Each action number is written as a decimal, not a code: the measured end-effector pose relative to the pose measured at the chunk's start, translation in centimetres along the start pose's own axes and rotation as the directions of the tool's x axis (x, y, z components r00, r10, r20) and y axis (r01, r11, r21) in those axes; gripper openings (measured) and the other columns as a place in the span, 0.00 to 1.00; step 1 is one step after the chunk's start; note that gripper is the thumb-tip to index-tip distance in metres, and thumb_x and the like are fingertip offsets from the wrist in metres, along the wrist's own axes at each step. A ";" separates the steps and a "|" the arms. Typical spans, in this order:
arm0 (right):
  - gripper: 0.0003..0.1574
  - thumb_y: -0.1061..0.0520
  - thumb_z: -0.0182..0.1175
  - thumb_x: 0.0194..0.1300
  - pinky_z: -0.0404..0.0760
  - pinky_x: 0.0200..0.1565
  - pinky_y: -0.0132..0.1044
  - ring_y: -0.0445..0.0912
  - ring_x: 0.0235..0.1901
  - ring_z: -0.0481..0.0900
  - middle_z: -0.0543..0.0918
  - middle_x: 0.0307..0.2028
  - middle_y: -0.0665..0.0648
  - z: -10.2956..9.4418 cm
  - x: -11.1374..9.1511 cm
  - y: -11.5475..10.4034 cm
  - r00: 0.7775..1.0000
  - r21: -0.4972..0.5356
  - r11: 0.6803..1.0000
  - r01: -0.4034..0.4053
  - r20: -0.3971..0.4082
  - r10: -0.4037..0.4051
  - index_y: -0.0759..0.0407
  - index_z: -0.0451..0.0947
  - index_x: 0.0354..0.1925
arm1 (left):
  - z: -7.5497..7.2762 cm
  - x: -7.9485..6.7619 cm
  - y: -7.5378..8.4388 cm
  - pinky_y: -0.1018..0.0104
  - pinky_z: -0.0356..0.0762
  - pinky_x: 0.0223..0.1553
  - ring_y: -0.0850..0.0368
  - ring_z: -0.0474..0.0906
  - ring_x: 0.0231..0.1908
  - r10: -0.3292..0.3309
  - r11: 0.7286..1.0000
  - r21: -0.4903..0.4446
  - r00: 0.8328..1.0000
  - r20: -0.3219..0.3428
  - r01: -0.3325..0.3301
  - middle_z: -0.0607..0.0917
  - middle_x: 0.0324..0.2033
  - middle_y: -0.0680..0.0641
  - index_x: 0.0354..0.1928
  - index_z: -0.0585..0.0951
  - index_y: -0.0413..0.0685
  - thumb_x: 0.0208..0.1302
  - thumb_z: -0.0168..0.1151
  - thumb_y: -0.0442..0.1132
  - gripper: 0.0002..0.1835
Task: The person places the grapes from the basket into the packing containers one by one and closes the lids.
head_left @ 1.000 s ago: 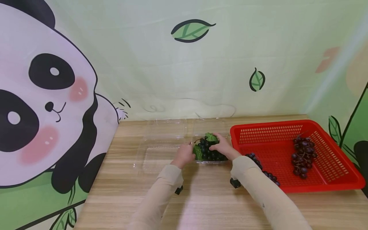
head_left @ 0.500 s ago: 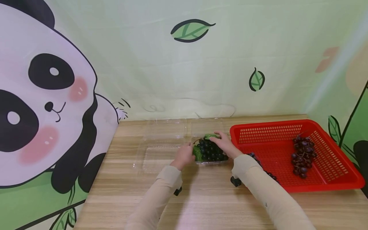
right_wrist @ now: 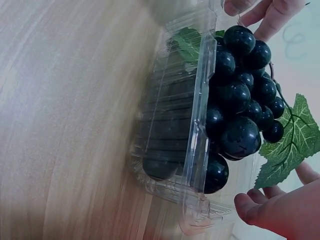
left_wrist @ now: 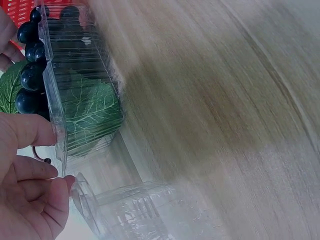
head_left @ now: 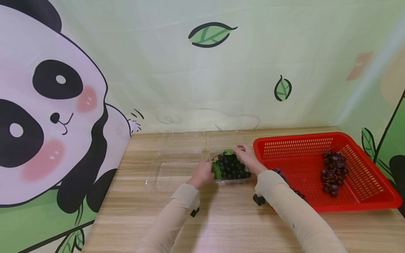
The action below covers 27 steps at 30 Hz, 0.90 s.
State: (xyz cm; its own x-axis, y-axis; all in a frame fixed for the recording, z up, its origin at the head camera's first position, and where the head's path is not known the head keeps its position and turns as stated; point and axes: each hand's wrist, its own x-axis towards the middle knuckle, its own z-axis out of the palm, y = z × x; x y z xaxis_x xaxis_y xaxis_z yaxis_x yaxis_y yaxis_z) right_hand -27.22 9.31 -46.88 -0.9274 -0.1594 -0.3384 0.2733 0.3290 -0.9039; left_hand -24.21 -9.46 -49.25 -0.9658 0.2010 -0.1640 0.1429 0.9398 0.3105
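A bunch of dark grapes [head_left: 232,167] fills a clear plastic clamshell box [right_wrist: 195,125], its berries standing above the rim. One green leaf [left_wrist: 92,107] lies inside at the box's left end. Another leaf [right_wrist: 295,140] sticks out over the far side on its stem. My left hand [head_left: 202,172] holds the box's left rim, with fingertips at the edge [left_wrist: 30,175]. My right hand [head_left: 248,158] is by the box's back right corner, its fingers loosely bent beside the protruding leaf and its thumb apart from the fingers [right_wrist: 275,205].
Left of the box stands a second clear plastic box [head_left: 177,174], lid raised behind it. At right, a red plastic basket [head_left: 303,137] holds a bunch of reddish-purple grapes [head_left: 333,172] and dark grapes [head_left: 280,173] partly hidden by my right sleeve. A printed cloth wall rises behind the table.
My right hand has drawn off the grapes and back to the right, past the upper leaf, which now lies lower. My left hand stays at the rim.
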 end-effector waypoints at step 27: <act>0.35 0.45 0.45 0.64 0.62 0.58 0.51 0.58 0.56 0.63 0.56 0.63 0.66 0.4 -0.1 -0.2 0.997 0.024 0.998 0.054 -0.055 -0.053 0.60 0.52 0.63 | -0.4 -1.3 -1.2 0.61 0.76 0.39 0.40 0.63 0.58 0.037 0.999 -0.006 0.999 0.014 -0.037 0.60 0.63 0.37 0.57 0.67 0.35 0.46 0.60 0.31 0.31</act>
State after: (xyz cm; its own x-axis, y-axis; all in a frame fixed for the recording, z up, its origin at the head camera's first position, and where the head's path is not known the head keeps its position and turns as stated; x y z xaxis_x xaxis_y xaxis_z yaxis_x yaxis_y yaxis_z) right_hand -27.05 8.89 -46.77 -0.9532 -0.1255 -0.2751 0.2283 0.2977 -0.9269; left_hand -23.17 -10.94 -49.00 -0.9567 0.2397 -0.1649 0.1776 0.9300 0.3217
